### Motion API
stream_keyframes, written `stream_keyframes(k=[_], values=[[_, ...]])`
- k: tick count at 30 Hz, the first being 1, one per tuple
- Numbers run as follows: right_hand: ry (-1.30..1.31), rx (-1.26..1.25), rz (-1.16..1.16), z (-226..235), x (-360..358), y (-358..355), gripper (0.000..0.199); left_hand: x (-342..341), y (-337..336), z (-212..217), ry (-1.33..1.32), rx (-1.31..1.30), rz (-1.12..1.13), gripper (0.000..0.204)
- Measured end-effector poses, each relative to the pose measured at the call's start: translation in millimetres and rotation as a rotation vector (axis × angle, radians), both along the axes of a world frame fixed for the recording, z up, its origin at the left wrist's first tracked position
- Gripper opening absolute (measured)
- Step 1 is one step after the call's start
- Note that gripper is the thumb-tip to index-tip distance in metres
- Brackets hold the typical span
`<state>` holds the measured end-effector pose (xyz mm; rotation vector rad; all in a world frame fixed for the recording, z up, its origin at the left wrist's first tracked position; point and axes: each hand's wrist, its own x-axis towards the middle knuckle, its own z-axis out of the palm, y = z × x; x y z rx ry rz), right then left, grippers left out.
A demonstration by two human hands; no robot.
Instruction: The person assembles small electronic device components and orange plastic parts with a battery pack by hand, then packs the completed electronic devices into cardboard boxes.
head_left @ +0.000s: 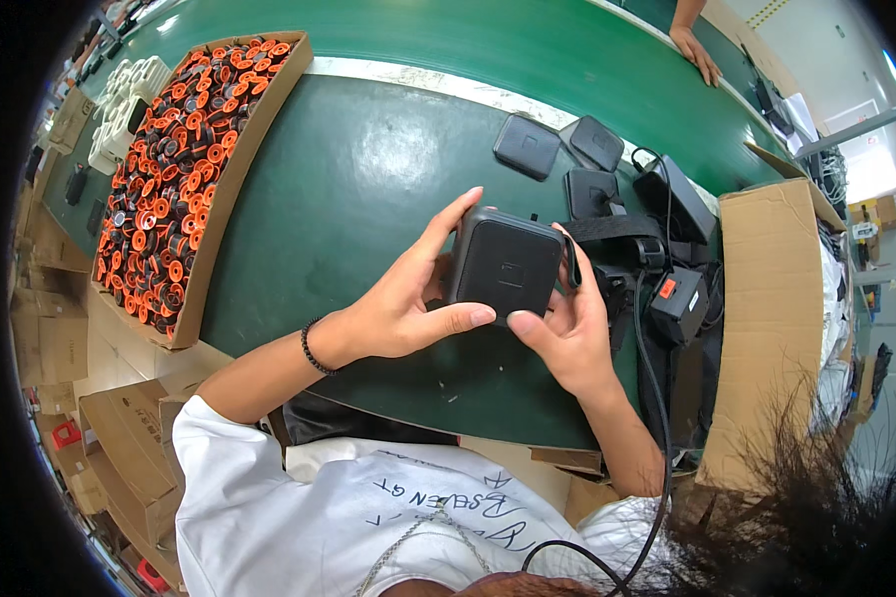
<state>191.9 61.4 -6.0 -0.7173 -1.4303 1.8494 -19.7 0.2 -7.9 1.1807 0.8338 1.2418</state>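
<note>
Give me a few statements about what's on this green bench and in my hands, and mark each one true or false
1. Both hands hold a dark square box. True: left hand and right hand grip it.
2. The cardboard tray holds blue bottles. False: it is full of orange and black spools.
3. Three flat dark squares lie beyond the box. True.
4. The left wrist is bare. False: it wears a dark bead bracelet.

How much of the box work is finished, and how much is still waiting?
Looks done: three flat black squares lie in a group on the green table. In hand: the left hand and right hand hold one black box. Left: the cardboard tray is full of orange and black reels.
</note>
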Motion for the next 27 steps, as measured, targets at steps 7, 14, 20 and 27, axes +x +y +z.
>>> stream_keyframes(k=[7,14,20,27], values=[[0.004,-0.003,-0.008,-2,-2,0,0.094,-2,-1,-9,0.126,0.094,0.055,0.103],[0.001,0.003,-0.009,-1,-4,0,0.092,-11,3,0,0.271,0.134,0.021,0.102],[0.074,-0.008,-0.036,-8,-9,-2,0.093,-7,3,5,0.216,0.126,0.057,0.095],[0.182,-0.025,-0.107,-6,-14,-6,0.096,-1,2,-3,-0.076,-0.086,0.098,0.084]])
